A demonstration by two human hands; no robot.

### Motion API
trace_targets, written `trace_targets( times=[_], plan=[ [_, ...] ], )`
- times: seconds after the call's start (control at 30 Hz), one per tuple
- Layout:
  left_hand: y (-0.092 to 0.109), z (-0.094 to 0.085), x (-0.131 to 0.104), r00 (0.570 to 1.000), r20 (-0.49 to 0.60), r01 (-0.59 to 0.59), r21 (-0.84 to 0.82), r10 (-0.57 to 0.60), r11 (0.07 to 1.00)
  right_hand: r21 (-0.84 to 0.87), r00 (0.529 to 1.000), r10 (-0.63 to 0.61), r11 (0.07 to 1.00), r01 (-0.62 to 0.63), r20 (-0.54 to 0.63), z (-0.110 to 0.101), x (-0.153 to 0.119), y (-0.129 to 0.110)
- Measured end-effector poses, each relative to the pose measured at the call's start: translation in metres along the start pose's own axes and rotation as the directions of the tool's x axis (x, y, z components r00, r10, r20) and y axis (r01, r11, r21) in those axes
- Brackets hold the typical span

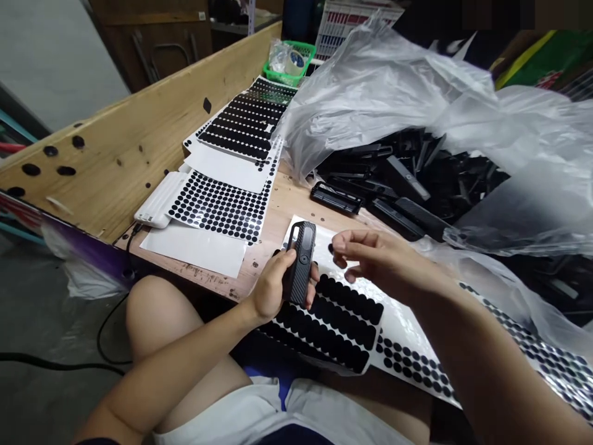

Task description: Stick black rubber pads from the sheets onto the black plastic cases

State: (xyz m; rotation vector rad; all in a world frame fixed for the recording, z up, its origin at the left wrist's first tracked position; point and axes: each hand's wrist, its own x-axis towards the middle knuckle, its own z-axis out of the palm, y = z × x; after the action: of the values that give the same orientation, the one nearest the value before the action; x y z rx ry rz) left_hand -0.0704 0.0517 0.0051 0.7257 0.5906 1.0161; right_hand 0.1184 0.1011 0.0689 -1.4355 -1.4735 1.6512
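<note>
A black, carbon-patterned plastic part (pixel 302 262) with a slot at its upper end is gripped upright in my left hand (pixel 277 279), thumb on its left edge. To its right, my right hand (pixel 364 253) pinches a small black round sticker (pixel 330 248) between thumb and forefinger, apart from the part. Below both hands lies a sheet of large black round stickers (pixel 343 321). A sheet of smaller black dots (pixel 412 364) reaches out to the right of it.
Dotted sticker sheets (pixel 222 204) and a white device with a cable (pixel 160 199) lie at the left, beside a wooden side board (pixel 152 117). A green basket (pixel 287 77) stands behind. Many black parts (pixel 398 179) fill a clear plastic bag (pixel 370 93) at the right.
</note>
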Motion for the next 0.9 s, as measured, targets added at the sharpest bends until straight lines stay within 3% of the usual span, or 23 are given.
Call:
trace_targets(
  times=[0.07,0.23,0.47,0.63,0.9],
  plan=[
    [-0.002,0.0,0.0,1.0,-0.011,0.0,0.008,0.0,1.0,0.125,0.997,0.059,0.99,-0.065,0.05,0.013,-0.012,-0.003],
    [-0.005,-0.001,0.001,1.0,-0.008,-0.012,0.067,0.013,0.998,0.135,0.999,0.044,0.99,-0.04,-0.031,0.035,-0.018,-0.009],
    [-0.006,-0.002,0.0,0.999,-0.013,-0.03,0.087,0.031,0.996,0.084,0.998,0.01,0.996,-0.004,-0.066,0.037,-0.015,-0.006],
    [-0.007,-0.001,0.001,0.999,-0.027,-0.032,0.065,0.034,0.997,-0.036,0.993,-0.083,0.996,0.08,-0.089,0.039,-0.016,-0.005],
    [-0.008,-0.001,0.0,0.998,-0.052,-0.021,0.056,0.024,0.998,-0.172,0.989,-0.138,0.977,0.129,-0.045,0.039,-0.019,-0.012]
  ],
)
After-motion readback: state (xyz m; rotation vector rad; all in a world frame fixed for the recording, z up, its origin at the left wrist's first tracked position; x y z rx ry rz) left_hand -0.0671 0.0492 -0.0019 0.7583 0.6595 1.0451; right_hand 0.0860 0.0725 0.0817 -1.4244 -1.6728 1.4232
